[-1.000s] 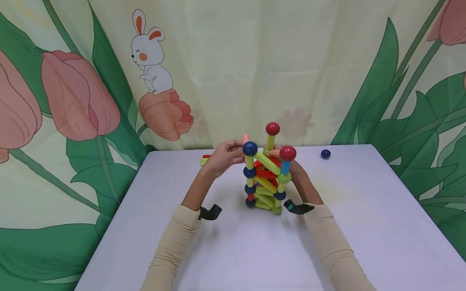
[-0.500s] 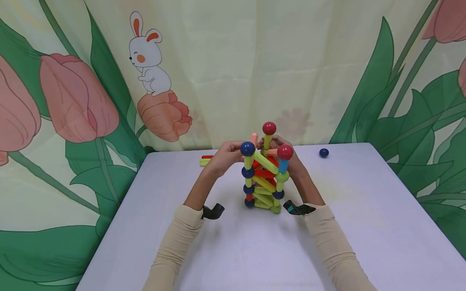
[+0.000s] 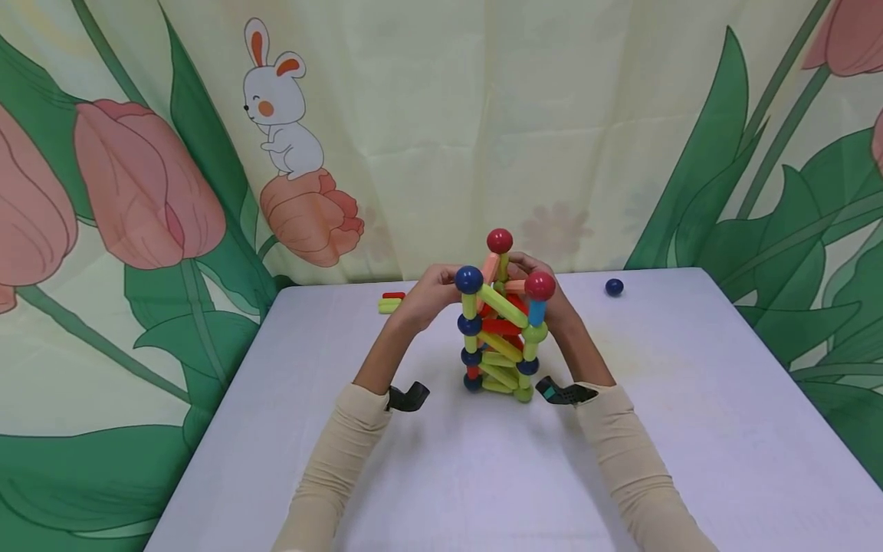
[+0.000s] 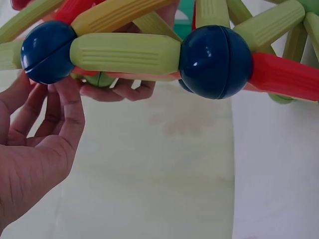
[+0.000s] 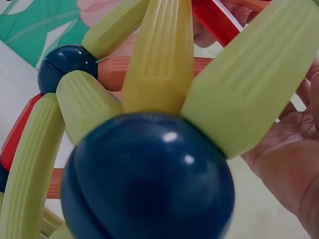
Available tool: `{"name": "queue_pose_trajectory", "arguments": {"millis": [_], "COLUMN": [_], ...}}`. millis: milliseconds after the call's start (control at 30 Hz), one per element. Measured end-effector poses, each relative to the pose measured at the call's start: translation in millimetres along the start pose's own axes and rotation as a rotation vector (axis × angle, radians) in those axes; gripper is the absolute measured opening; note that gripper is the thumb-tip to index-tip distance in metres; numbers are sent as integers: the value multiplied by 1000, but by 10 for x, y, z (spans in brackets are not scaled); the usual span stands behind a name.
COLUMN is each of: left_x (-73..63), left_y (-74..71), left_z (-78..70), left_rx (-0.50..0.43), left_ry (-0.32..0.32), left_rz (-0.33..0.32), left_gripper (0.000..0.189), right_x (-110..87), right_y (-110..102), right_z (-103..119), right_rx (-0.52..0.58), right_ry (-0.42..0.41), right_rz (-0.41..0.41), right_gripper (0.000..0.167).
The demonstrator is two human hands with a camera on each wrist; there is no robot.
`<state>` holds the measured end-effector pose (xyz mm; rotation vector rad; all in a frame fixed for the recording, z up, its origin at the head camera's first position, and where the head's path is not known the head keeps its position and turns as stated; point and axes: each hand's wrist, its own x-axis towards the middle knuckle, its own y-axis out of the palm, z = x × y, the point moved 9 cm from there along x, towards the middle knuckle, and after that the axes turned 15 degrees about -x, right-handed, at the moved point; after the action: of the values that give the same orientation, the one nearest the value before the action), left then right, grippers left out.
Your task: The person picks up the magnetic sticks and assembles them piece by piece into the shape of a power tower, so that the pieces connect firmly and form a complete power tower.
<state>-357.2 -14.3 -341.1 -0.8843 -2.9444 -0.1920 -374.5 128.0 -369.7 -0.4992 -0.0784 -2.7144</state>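
A tower of magnetic building sticks and balls [image 3: 502,327] stands on the table. My left hand [image 3: 431,296] is behind its upper left corner, near the top blue ball [image 3: 469,280]. Its fingers curl and appear to pinch an orange stick [image 3: 490,267], which leans toward the rear column; the blue ball hides the fingertips. In the left wrist view, these curled fingers are beside the blue ball [image 4: 49,52]. My right hand [image 3: 556,305] reaches behind the tower's right side, its fingers curled at the rear column below the red ball [image 3: 500,241]. Its grip is partly hidden.
A loose blue ball [image 3: 614,287] lies at the back right of the white table [image 3: 690,429]. Loose red and green sticks [image 3: 390,305] lie at the back left. A printed curtain [image 3: 428,138] hangs behind the table's far edge.
The orange stick has gone from upright behind the blue ball to leaning right, against or near the rear column. My right fingers have come up into sight behind that column.
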Motion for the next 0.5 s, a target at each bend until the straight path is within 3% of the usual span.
{"name": "queue_pose_trajectory", "arguments": {"millis": [167,267,400,500], "left_x": [-27,-55,-113,-180], "left_y": [-36,-132,-422,-750], "left_z": [10,36,142,281], "left_rx": [6,9,72,201], "left_ry": [16,18,13,-2], "left_rz": [-10,-44,-145,-266], "left_gripper": [22,28,32,33], "right_x": [-33,-72,-121,-152], "right_y": [14,23,40,14], "right_z": [-71,-106,-125,-127], "right_rx": [-59,-74,5,52], "right_ry": [-5,-16,-37,-49], "right_rz": [68,122,196,211], "right_gripper": [23,22,24,27]}}
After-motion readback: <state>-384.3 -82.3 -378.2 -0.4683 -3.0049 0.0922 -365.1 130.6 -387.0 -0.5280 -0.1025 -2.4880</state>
